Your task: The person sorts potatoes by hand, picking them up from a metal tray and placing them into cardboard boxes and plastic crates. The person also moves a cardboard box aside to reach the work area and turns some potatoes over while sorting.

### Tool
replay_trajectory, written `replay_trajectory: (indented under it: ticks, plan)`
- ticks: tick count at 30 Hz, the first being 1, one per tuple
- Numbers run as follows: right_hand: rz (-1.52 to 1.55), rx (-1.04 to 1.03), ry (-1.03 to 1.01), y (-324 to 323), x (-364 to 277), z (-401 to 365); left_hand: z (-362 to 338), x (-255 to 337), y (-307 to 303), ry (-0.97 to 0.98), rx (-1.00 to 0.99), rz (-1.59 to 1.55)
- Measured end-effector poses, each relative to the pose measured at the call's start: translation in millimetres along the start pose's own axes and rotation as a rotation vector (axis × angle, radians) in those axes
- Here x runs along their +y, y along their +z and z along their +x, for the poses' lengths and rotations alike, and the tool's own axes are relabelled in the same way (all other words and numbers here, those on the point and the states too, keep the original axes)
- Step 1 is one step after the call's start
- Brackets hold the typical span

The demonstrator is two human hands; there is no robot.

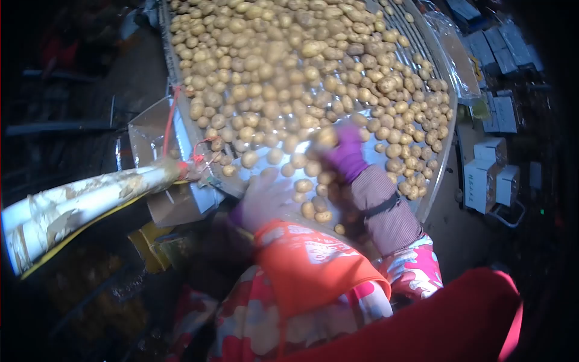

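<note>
Small tan potatoes (283, 66), far too many to count, cover one slatted metal sorting table (395, 27). Two hands are at its near edge. The purple-gloved right hand (347, 154) reaches in among the potatoes and the pale-gloved left hand (265, 199) lies over them. Blur hides both grips. Several white cardboard boxes (491, 163) stand on the dark floor to the right.

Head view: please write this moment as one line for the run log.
left hand: gloved, at near table edge | right hand: purple glove, on potatoes | table: heaped with potatoes
</note>
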State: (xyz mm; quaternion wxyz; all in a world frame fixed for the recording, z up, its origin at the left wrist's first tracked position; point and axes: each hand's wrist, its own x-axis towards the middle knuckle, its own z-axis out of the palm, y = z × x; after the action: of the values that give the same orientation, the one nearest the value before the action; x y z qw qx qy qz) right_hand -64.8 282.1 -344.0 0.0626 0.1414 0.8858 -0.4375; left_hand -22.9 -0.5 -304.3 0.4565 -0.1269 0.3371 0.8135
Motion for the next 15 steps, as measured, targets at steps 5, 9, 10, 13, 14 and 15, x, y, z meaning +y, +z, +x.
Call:
replay_trajectory:
  ticks: [5, 9, 10, 13, 14, 15]
  plan:
    - [-0.131, -0.105, -0.650, -18, 21, 61, 59, 13, 55, 0.276, -0.110, 0.801]
    - [-0.806, 0.476, -0.109, -125, 57, 122, 5, -1, -56, -0.033, -0.025, -0.117]
    - [-0.824, 0.519, -0.137, -118, 80, 120, -21, 5, -87, -0.009, -0.025, -0.247]
    - [-0.812, 0.603, -0.129, -113, 109, 107, -98, 57, -152, 0.195, 0.120, -0.399]
    - [-0.737, 0.591, -0.055, -102, 108, 86, -114, 76, -159, 0.248, 0.302, -0.338]
    - [-0.656, 0.575, 0.017, -90, 105, 69, -124, 90, -167, 0.289, 0.445, -0.281]
